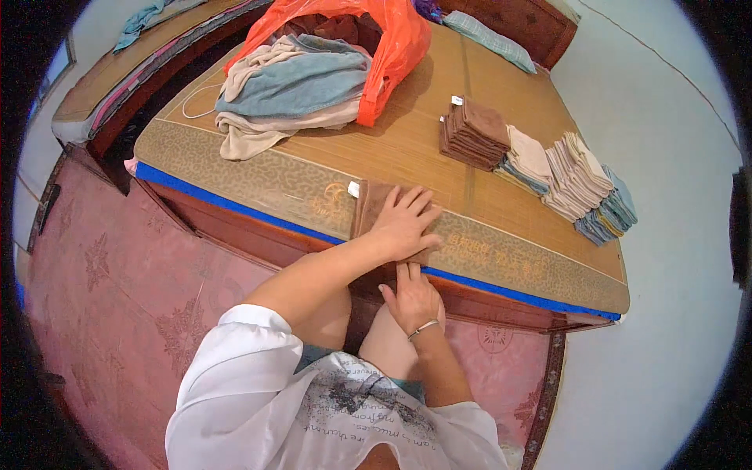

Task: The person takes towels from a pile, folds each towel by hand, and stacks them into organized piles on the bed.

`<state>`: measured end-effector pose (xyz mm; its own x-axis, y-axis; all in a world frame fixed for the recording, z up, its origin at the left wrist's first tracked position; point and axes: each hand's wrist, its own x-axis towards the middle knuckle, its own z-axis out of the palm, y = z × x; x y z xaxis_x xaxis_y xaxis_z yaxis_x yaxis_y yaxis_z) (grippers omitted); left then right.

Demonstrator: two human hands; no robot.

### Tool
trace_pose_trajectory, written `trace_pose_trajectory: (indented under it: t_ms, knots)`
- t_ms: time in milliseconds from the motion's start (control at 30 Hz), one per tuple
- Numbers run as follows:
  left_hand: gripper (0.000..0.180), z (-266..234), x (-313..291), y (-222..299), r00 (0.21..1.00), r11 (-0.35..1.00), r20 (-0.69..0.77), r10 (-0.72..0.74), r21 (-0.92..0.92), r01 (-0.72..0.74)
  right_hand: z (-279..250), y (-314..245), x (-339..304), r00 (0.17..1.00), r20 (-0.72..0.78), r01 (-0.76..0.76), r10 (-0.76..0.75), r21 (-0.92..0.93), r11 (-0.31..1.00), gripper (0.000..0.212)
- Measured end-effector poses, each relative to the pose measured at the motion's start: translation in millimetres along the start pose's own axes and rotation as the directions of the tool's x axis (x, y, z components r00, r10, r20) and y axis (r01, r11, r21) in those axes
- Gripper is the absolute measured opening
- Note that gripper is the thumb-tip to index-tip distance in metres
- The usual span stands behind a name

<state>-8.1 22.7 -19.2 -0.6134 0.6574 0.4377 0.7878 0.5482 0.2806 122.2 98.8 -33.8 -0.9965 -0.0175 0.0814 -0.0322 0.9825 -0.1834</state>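
A folded brown towel with a small white tag lies at the near edge of the bed. Across its top rests my left hand, open, palm down with the fingers spread. My right hand, a bracelet on its wrist, is just below, its fingertips touching the towel's near edge. Its fingers are stretched out and the thumb stands apart. To the right are stacks of folded towels: brown, cream and pale pink, and blue-grey.
An orange-red plastic bag lies on its side at the far left of the bed mat, with loose blue-grey and beige towels spilling out. A pillow is at the far end. A wall stands on the right.
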Motion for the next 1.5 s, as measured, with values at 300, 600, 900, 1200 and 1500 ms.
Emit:
trace_pose_trajectory:
  t_ms: [300,600,900,1200,1500]
  knots:
    - [0.074,13,-8,-14,0.991,0.996,0.122,-0.052,0.074,0.043,-4,24,-20,0.977,-0.174,0.141,-0.119,0.118,0.983,0.050]
    - [0.069,14,-9,-21,0.985,0.970,0.162,-0.057,0.243,0.016,-28,15,51,0.912,-0.402,0.319,-0.083,0.565,0.761,0.043]
    - [0.061,-7,-34,-69,0.972,0.965,-0.028,-0.234,0.118,0.235,9,21,68,0.950,-0.258,0.201,-0.178,0.063,0.978,0.070]
    - [0.048,-2,-30,-75,0.958,0.957,-0.013,-0.285,0.049,0.286,-9,-7,61,0.941,-0.114,0.305,-0.320,-0.131,0.943,0.088]
    - [0.027,5,-38,-89,0.891,0.934,-0.311,-0.329,-0.248,0.259,6,-3,69,0.919,-0.169,0.345,-0.356,-0.093,0.934,0.087]
